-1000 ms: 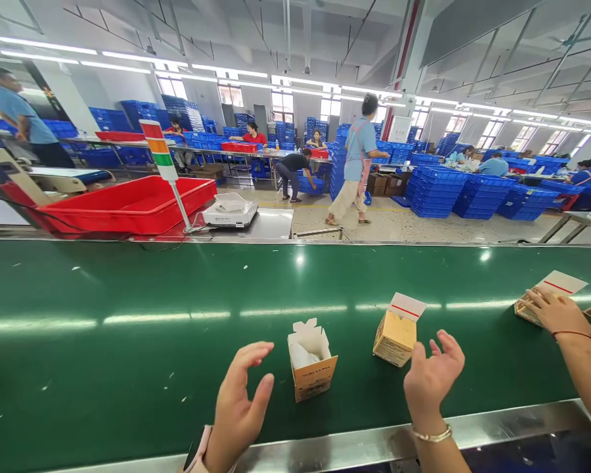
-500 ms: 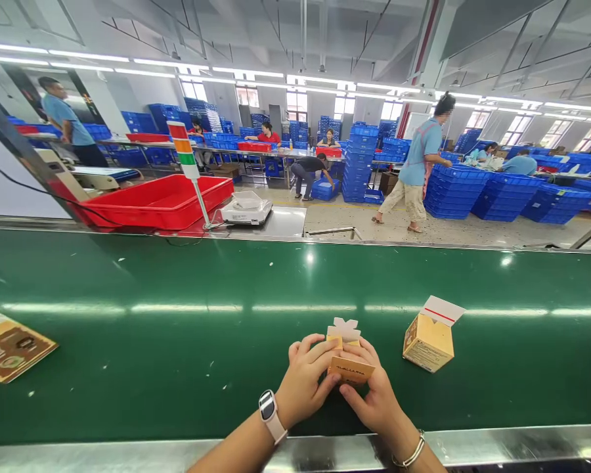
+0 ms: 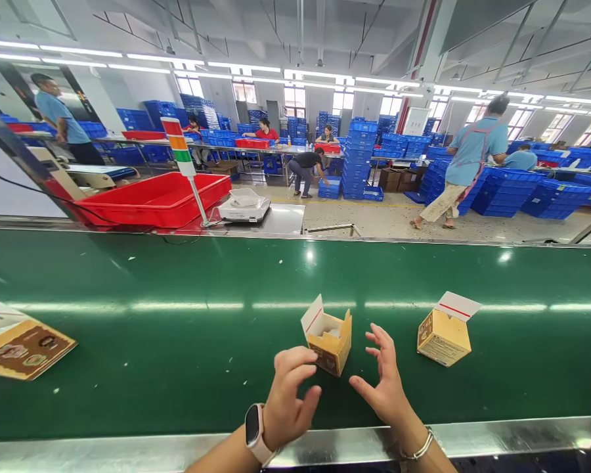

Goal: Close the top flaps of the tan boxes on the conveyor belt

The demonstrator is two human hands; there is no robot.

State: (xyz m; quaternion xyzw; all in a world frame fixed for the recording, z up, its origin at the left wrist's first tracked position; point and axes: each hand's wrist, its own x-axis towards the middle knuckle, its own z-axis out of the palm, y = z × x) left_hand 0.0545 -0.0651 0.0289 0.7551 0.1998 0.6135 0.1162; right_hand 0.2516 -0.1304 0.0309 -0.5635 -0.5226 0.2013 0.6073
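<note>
A small yellow carton (image 3: 329, 341) with its lid flap up stands on the green conveyor belt (image 3: 177, 328), just beyond my fingers. My left hand (image 3: 289, 404), with a watch on the wrist, hovers left of it with fingers curled and holds nothing. To the right of the carton, my right hand (image 3: 384, 384), with a bracelet on the wrist, is spread open, empty and apart from it. A second open yellow carton (image 3: 446, 335) lies further right on the belt.
A flat printed carton (image 3: 22, 341) lies at the belt's left edge. Across the belt stand a red tray (image 3: 152, 200), a signal light pole (image 3: 182, 157) and a white scale (image 3: 243, 207). People work among stacked blue crates (image 3: 502, 190) behind. A steel rail (image 3: 497, 437) borders the near side.
Both my hands have let go of the carton and drawn back; it now stands on the belt with its lid flap up. The other cartons have shifted right.
</note>
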